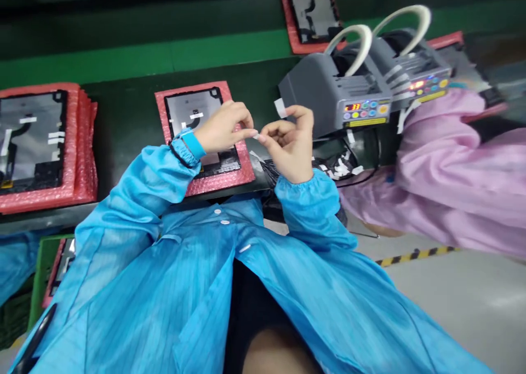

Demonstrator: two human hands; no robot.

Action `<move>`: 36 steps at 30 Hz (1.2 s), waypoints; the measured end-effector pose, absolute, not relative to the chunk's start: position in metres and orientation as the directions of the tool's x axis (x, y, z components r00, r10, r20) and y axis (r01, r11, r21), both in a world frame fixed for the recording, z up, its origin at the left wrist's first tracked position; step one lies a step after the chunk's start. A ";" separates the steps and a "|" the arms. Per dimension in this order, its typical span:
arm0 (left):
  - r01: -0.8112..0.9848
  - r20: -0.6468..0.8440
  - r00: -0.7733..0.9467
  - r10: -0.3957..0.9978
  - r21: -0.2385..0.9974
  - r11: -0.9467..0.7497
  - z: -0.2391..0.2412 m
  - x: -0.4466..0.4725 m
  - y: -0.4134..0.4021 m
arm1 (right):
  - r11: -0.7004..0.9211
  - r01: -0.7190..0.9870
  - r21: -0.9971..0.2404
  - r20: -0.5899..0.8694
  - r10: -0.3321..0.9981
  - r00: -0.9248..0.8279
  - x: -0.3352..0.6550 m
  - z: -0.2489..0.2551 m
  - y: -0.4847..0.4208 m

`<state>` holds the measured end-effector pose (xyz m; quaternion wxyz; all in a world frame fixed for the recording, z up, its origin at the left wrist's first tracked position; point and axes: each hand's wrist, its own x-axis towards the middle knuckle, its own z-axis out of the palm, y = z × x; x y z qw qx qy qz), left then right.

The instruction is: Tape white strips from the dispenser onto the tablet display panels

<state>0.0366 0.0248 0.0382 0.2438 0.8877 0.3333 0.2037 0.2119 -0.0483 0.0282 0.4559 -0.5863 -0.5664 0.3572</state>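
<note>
My left hand (224, 127) and my right hand (290, 144) meet above the bench edge, both pinching a small white strip of tape (258, 137) between their fingertips. Another white tape piece (280, 107) sticks up just behind my right fingers. Behind my left hand a dark tablet back panel (193, 116) lies on a red bubble-wrap sheet (162, 108). I wear blue sleeves and a blue wrist strap (192, 144).
A grey tape dispenser (329, 92) with a lit display stands right of my hands, a second one (415, 67) behind it. A stack of red-wrapped panels (41, 144) lies at the left, another panel (312, 15) on the far belt. A co-worker's pink sleeve (452, 166) reaches in at the right.
</note>
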 end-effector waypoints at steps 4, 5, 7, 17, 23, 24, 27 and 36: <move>0.576 0.180 0.593 0.785 0.587 -0.569 0.027 0.018 0.026 | 0.052 0.310 -0.949 0.079 0.994 0.075 0.200 0.023 -0.031; 0.588 0.181 0.564 0.806 0.597 -0.545 0.024 0.013 0.026 | 0.045 0.306 -0.951 0.076 0.993 0.090 0.199 0.021 -0.027; 0.596 0.179 0.526 0.832 0.620 -0.510 0.019 0.008 0.027 | 0.025 0.301 -0.953 0.059 0.993 0.105 0.197 0.017 -0.021; 0.612 0.120 0.432 0.894 0.689 -0.388 0.001 0.005 0.028 | -0.069 0.254 -0.965 -0.052 0.996 0.073 0.182 -0.001 -0.001; 0.736 0.130 0.346 0.929 0.577 -0.355 -0.024 0.005 0.034 | -0.138 0.292 -0.946 -0.127 0.990 0.058 0.179 -0.016 0.018; 0.743 0.140 0.340 0.930 0.566 -0.357 -0.029 0.005 0.035 | -0.151 0.303 -0.941 -0.141 0.988 0.057 0.178 -0.018 0.020; 0.746 0.162 0.343 0.925 0.552 -0.373 -0.039 0.005 0.038 | -0.174 0.337 -0.925 -0.164 0.985 0.060 0.177 -0.022 0.025; 0.871 -0.082 0.279 0.957 0.441 -0.217 0.000 0.018 0.026 | -0.083 0.360 -0.929 -0.092 0.996 -0.007 0.186 -0.042 0.033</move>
